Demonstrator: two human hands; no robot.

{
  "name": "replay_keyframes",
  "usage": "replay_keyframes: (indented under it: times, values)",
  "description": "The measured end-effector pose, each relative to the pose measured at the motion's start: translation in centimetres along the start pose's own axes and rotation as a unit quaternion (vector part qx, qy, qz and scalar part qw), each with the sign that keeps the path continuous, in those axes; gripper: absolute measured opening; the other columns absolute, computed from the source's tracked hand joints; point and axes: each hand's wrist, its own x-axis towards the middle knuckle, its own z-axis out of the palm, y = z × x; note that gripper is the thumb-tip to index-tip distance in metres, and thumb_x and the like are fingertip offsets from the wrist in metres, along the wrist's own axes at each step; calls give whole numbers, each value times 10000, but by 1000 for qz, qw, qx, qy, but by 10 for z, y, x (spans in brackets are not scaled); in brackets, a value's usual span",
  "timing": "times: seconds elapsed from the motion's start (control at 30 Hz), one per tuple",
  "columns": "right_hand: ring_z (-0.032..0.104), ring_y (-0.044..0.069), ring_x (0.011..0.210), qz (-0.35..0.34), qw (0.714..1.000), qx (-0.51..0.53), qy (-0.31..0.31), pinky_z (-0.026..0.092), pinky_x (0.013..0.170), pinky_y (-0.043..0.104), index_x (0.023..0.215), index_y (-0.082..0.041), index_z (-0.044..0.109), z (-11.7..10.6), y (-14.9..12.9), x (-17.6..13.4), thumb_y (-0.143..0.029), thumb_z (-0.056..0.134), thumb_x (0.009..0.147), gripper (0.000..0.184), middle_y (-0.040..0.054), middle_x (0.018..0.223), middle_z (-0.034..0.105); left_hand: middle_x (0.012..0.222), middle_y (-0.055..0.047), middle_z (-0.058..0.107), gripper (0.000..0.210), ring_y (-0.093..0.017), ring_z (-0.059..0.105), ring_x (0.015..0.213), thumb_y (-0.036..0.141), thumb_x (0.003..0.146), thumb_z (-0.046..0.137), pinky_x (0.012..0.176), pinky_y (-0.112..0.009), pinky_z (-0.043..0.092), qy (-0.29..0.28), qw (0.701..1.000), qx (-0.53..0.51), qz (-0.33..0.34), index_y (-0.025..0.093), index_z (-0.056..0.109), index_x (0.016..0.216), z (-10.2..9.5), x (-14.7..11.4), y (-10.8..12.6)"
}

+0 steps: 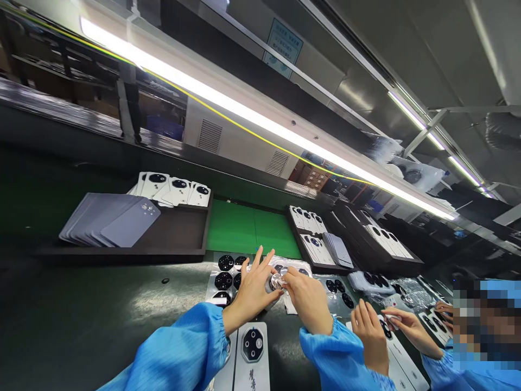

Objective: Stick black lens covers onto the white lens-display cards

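The right hand (307,298) pinches a small silvery thing (276,281) above the counter (101,309), fingers narrow. The left hand (253,288) is against its other side, some fingers spread; whether they grip it cannot be told. The hands partly block the sheet of black discs (223,281) behind. A white phone back (260,366) lies nearer, beside the left sleeve (183,342); a dark tray (179,231) stands beyond. A co-worker's hand (372,334) is just beside the right sleeve (334,353).
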Motion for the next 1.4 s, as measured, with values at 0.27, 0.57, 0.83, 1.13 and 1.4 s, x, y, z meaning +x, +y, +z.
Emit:
replay_keyframes:
  times: [0.27,0.57,0.83,1.13,1.4]
  values:
    - [675,147,727,1,1000,-6,-7,368,510,258,851,-221,671,-3,-1,0,-120,524,911,188,4,852,696,1510,-65,360,207,-347,194,1435,205,726,703,1085,-635,250,4,1000,3,4,216,571,884,-1,0,0]
    - [672,141,722,-2,1000,-8,-7,384,515,250,858,-223,673,-2,-1,1,-112,520,907,195,2,864,702,1501,-68,377,220,-356,213,1428,212,716,716,1074,-644,264,6,1000,12,3,218,578,887,1,0,0]
    - [684,137,763,11,1000,-14,-24,397,529,244,875,-232,677,-8,-5,1,-117,519,918,201,-5,902,716,1474,-82,414,177,-371,241,1416,219,718,700,1061,-655,277,18,1000,0,5,228,587,855,2,0,0]
    - [687,150,798,27,998,-14,-60,424,554,248,924,-228,681,-13,-8,2,-148,514,933,186,2,945,712,1470,-82,418,181,-376,243,1414,211,715,693,1055,-656,287,21,1000,-3,10,229,599,869,1,0,0]
    - [700,171,820,29,997,-4,-66,452,581,260,940,-220,691,-14,-8,4,-135,511,928,200,15,958,714,1473,-92,408,155,-374,244,1413,188,731,680,1053,-659,286,17,1000,7,15,214,615,869,-1,-1,1]
